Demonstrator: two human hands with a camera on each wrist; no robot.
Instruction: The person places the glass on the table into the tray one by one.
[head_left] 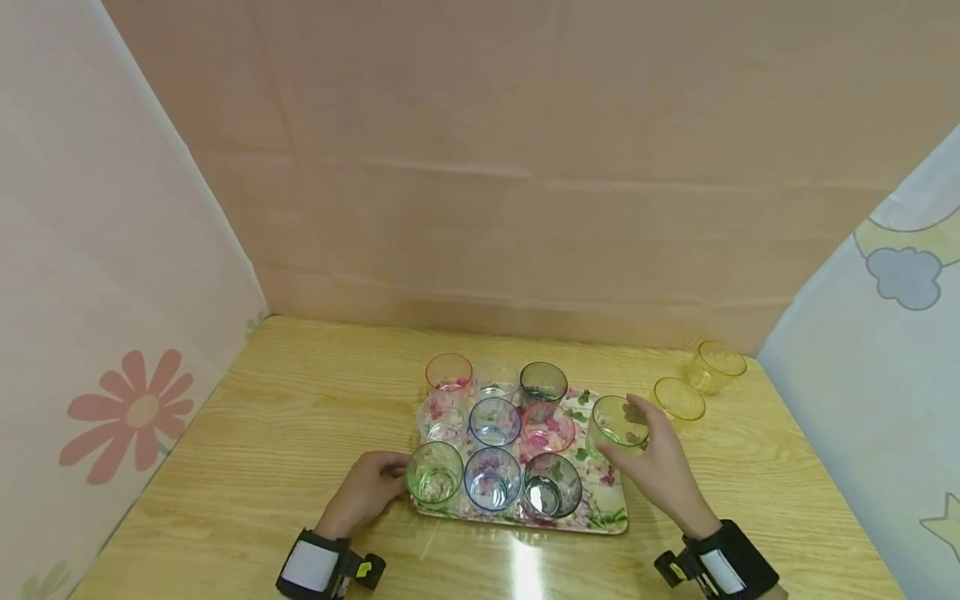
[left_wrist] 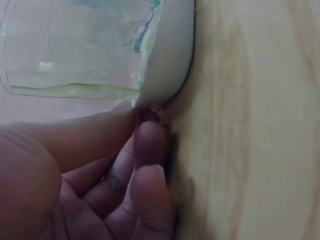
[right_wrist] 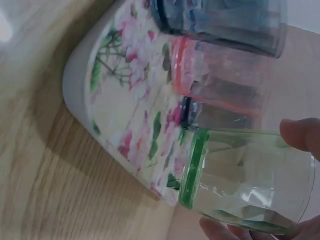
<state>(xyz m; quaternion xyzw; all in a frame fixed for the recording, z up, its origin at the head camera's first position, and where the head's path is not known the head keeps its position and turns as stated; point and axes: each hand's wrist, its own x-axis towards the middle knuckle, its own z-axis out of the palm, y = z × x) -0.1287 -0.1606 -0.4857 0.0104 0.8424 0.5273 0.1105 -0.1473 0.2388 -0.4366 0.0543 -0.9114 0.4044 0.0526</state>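
Note:
A floral tray (head_left: 609, 500) carries several clear tinted glasses in rows. At its left edge my left hand (head_left: 366, 492) pinches the rim, thumb on top and fingers curled below. A green glass (head_left: 435, 473) stands on the tray right beside that hand. My right hand (head_left: 666, 467) grips a second green glass (head_left: 617, 423) near its mouth, between thumb and fingers, over the tray's right part. In the right wrist view this glass (right_wrist: 245, 180) has its thick green base close over the flowered surface. Pink (right_wrist: 220, 77) and dark (right_wrist: 225, 22) glasses stand nearby on the tray.
Two yellow glasses stand on the wooden table (head_left: 300, 400) beyond the tray's right side, one (head_left: 718, 367) farther back, the other (head_left: 679, 398) nearer. A beige sheet (head_left: 525, 167) hangs behind the table. Printed panels (head_left: 150, 250) rise at both sides.

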